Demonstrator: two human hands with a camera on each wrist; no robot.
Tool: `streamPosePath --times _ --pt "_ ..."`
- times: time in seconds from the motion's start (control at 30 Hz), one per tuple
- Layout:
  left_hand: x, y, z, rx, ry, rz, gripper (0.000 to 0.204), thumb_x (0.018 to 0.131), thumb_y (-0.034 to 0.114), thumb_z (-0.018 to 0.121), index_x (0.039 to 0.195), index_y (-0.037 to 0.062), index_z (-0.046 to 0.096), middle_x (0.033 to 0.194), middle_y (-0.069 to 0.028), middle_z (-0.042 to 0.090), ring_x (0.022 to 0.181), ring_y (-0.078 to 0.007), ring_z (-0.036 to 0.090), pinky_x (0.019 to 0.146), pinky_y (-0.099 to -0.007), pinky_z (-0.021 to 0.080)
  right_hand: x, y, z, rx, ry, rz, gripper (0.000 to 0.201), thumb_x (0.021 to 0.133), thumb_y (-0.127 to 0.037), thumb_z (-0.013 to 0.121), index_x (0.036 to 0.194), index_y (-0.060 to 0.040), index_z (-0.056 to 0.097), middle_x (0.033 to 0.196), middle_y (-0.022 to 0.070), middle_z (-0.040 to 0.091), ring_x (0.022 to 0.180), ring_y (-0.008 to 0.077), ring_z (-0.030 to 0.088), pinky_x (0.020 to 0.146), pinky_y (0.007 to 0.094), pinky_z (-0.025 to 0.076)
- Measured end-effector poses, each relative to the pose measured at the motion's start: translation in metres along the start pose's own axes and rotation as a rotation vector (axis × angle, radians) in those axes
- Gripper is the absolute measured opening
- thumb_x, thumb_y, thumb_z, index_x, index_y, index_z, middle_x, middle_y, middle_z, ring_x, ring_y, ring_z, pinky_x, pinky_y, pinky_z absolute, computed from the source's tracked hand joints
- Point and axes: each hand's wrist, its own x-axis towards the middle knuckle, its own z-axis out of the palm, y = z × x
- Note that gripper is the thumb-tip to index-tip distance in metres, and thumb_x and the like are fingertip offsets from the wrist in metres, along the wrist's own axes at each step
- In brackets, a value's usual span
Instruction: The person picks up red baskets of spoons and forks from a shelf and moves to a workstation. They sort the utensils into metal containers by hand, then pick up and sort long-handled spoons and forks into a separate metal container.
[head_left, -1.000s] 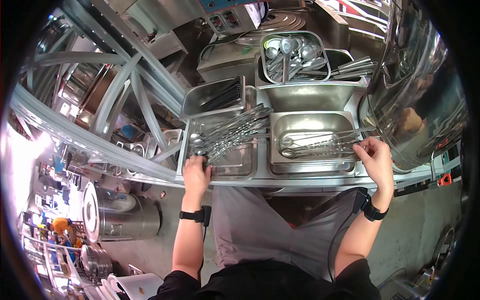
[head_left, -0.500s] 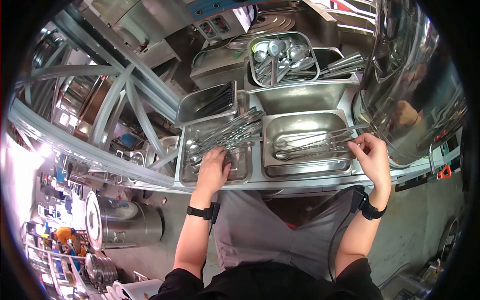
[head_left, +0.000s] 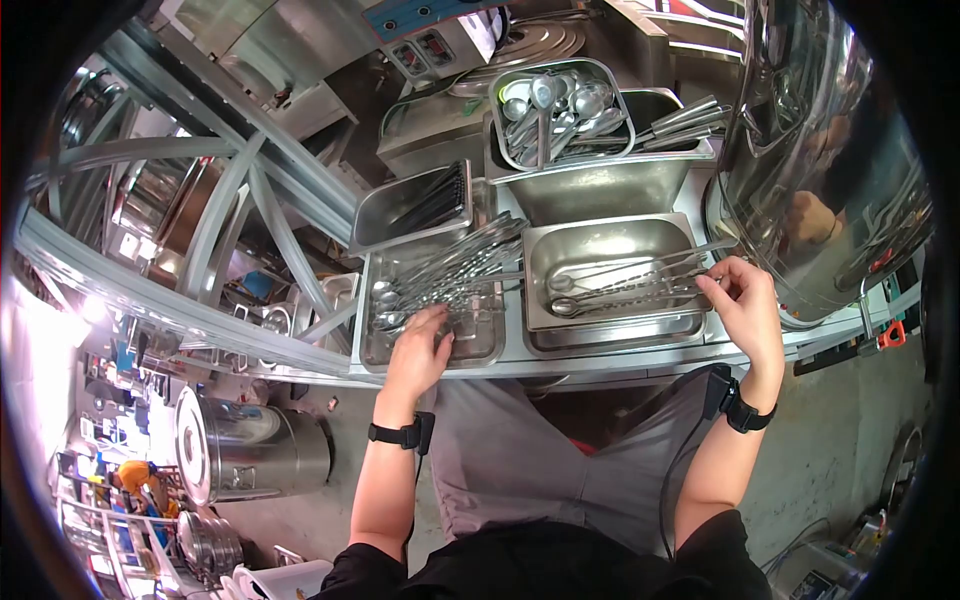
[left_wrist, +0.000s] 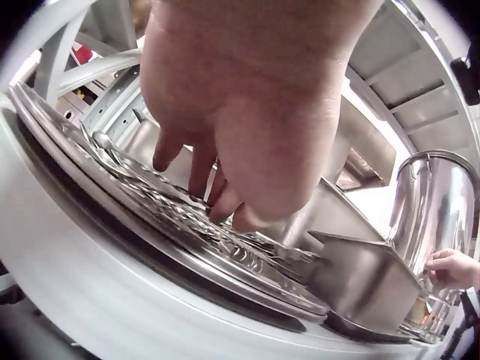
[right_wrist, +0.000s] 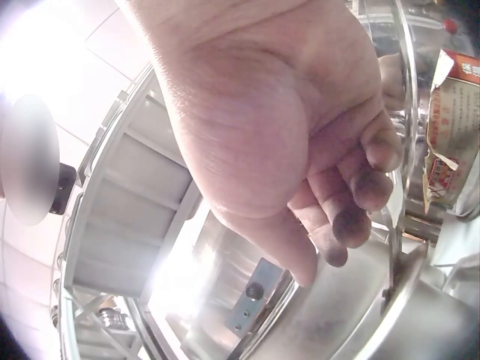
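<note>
My left hand (head_left: 417, 355) reaches over a shallow metal tray (head_left: 485, 348), fingertips at the near edge of a heap of long bar spoons (head_left: 455, 268) with twisted handles. In the left wrist view its fingers (left_wrist: 201, 169) point down onto the heap, slightly bent. A few more bar spoons (head_left: 630, 289) lie in the rectangular steel pan (head_left: 605, 233) to the right, bowls leftward, handles across the right rim. Beside those handle ends is my right hand (head_left: 748, 308). The right wrist view shows its fingers (right_wrist: 349, 225) loosely curled near the thumb, with no spoon visible between them.
Behind the pan, a container (head_left: 600, 190) bears a tray of ladles and serving spoons (head_left: 565, 110). Black-handled utensils (head_left: 430, 200) fill a pan at back left. A tall steel pot (head_left: 820, 170) stands right of my right hand; metal shelving (head_left: 215, 200) is on the left.
My left hand has moved right and forward from the tray's left corner to the near edge of the spoon heap. The right hand stays by the handle ends.
</note>
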Motion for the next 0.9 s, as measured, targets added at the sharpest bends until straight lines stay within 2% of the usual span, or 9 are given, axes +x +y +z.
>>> streamPosePath --times 0.1,0.2,0.33,0.4,0.53,0.67,0.8,0.87,0.9 --pt "0.001 0.005 -0.004 -0.027 0.007 0.004 0.034 0.089 0.003 0.069 0.122 -0.0048 0.068 0.135 -0.0165 0.067 0.127 -0.0382 0.062 0.109 -0.0418 0.05 0.0 0.004 -0.001 0.032 0.02 -0.004 0.017 0.089 -0.01 0.079 0.084 0.0026 0.068 0.058 0.0019 0.056 0.055 0.0082 0.045 0.053 0.029 0.036" --pt "0.005 0.016 -0.012 -0.048 0.149 0.035 0.04 0.087 0.0 0.068 0.127 -0.0026 0.066 0.137 -0.0174 0.066 0.127 -0.0393 0.062 0.109 -0.0438 0.05 0.0 0.001 -0.005 0.021 0.043 -0.014 0.017 0.09 -0.009 0.079 0.085 0.0024 0.068 0.059 -0.0006 0.055 0.056 0.0062 0.044 0.054 0.0277 0.036" --pt "0.02 0.061 -0.033 -0.072 0.142 0.16 0.044 0.087 -0.001 0.068 0.131 -0.0017 0.065 0.139 -0.0175 0.065 0.127 -0.0387 0.062 0.11 -0.0452 0.049 0.0 0.0 -0.003 0.201 0.075 0.001 0.018 0.096 -0.012 0.078 0.089 0.003 0.07 0.061 -0.0062 0.051 0.059 0.0023 0.041 0.054 0.0247 0.033" --pt "0.03 0.092 -0.04 -0.105 0.106 0.24 0.046 0.088 -0.002 0.067 0.134 -0.0009 0.065 0.143 -0.0164 0.063 0.13 -0.0367 0.061 0.111 -0.0403 0.048 -0.001 -0.004 -0.001 0.255 0.086 -0.004 0.019 0.097 -0.014 0.077 0.092 0.0034 0.072 0.063 -0.0068 0.052 0.06 0.002 0.04 0.055 0.0241 0.033" --pt "0.052 0.145 -0.039 -0.002 0.011 0.443 0.054 0.088 0.004 0.068 0.141 -0.0002 0.06 0.152 -0.0094 0.056 0.132 -0.0309 0.058 0.115 -0.0561 0.045 -0.005 -0.001 0.001 0.468 -0.027 -0.049 0.026 0.104 -0.023 0.07 0.096 0.002 0.074 0.066 -0.0011 0.062 0.06 0.0054 0.057 0.055 0.0247 0.044" --pt "0.072 0.182 -0.005 0.094 -0.029 0.566 0.061 0.089 0.011 0.072 0.147 0.0035 0.056 0.156 -0.0076 0.053 0.134 -0.0292 0.057 0.113 -0.0596 0.043 -0.007 -0.001 0.002 0.578 -0.157 -0.216 0.031 0.107 -0.025 0.065 0.093 0.0023 0.073 0.065 0.0001 0.062 0.059 0.0063 0.058 0.053 0.025 0.043" --pt "0.08 0.21 0.014 0.148 -0.072 0.664 0.061 0.089 0.016 0.073 0.147 0.0049 0.056 0.161 -0.0071 0.047 0.135 -0.0286 0.054 0.115 -0.06 0.04 -0.005 0.006 -0.001 0.529 -0.059 -0.036 0.034 0.109 -0.025 0.061 0.086 -0.0008 0.068 0.062 -0.0016 0.058 0.053 0.0053 0.052 0.049 0.024 0.038" --pt "0.078 0.214 0.016 0.134 -0.047 0.658 0.061 0.089 0.017 0.073 0.146 0.0054 0.056 0.162 -0.0073 0.045 0.137 -0.0286 0.053 0.117 -0.0606 0.039 -0.003 0.022 -0.006 0.496 0.092 -0.029 0.03 0.11 -0.025 0.059 0.09 -0.0039 0.068 0.068 -0.0041 0.059 0.053 0.0028 0.05 0.047 0.021 0.035" --pt "0.077 0.216 0.013 0.085 -0.049 0.631 0.061 0.088 0.016 0.074 0.146 0.0065 0.056 0.163 -0.0076 0.043 0.138 -0.0293 0.052 0.118 -0.0608 0.037 -0.002 0.015 -0.006 0.546 0.203 0.003 0.03 0.109 -0.024 0.061 0.085 -0.0064 0.065 0.062 -0.0071 0.052 0.052 0.0014 0.043 0.047 0.022 0.031"
